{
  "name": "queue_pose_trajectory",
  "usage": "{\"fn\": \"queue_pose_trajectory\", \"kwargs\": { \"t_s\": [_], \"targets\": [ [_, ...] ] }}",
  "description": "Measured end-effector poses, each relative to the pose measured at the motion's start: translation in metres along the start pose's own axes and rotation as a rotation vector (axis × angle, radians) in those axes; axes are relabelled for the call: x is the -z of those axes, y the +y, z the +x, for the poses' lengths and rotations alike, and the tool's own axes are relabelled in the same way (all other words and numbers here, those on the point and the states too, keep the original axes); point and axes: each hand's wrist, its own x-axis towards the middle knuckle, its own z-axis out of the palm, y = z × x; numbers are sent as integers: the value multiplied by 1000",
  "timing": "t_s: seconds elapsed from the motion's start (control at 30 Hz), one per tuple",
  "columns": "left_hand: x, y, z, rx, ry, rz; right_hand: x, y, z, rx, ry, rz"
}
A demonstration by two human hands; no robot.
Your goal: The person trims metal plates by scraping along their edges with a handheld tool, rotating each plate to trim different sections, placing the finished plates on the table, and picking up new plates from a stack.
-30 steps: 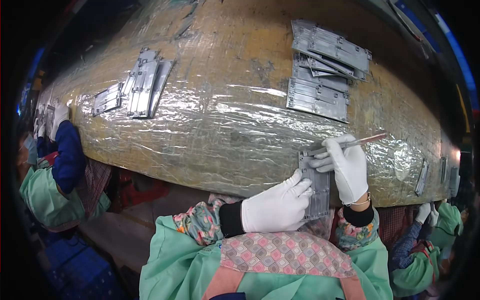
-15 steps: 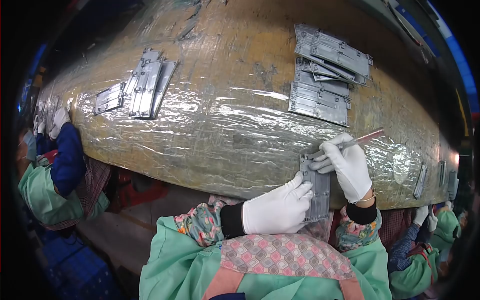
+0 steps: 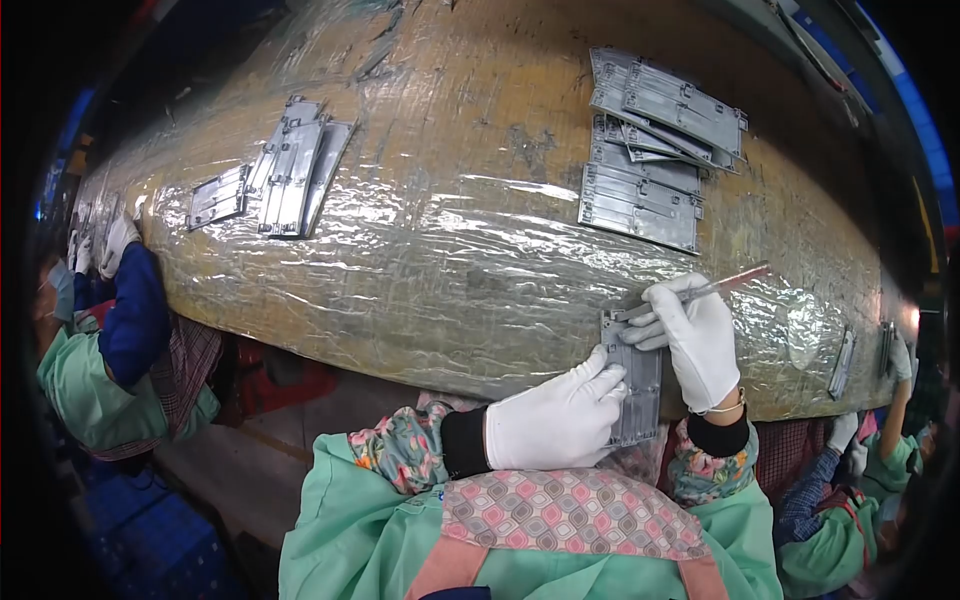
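Wearing a white glove, my left hand (image 3: 555, 415) grips the left edge of a grey rectangular plastic panel (image 3: 643, 390) at the table's near edge. The panel stands lengthwise toward me, with small clips and slots along its ends. My right hand (image 3: 703, 350), also gloved in white, pinches a slim pen-like tool (image 3: 738, 277) with a translucent reddish handle. That handle points up and to the right, while the working end reaches down-left over the panel's far end. Fingers partly hide the tip, and I cannot tell what kind of tool it is.
Grey panels lie in an overlapping stack (image 3: 660, 150) at the far right and a smaller pile (image 3: 295, 175) at the left. Plastic film covers the table (image 3: 450, 270). Co-workers sit at the left (image 3: 110, 380) and right (image 3: 840, 530); another panel (image 3: 842, 363) lies near the right edge.
My right wrist has shifted slightly left, with the tool still over the panel's far end. At the far right, a co-worker's gloved hand has risen to panels on the table.
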Motion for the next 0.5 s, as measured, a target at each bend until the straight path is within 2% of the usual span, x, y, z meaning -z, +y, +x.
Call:
{"fn": "queue_pose_trajectory", "kwargs": {
  "t_s": [0.2, 0.5],
  "targets": [
    [0, 0, 0, -3, 18, 12, 7, 0, 7, 2, -89, -23],
    [0, 2, 0, 10, 25, 0, -1, 4, -2, -4, 37, 35]
  ]
}}
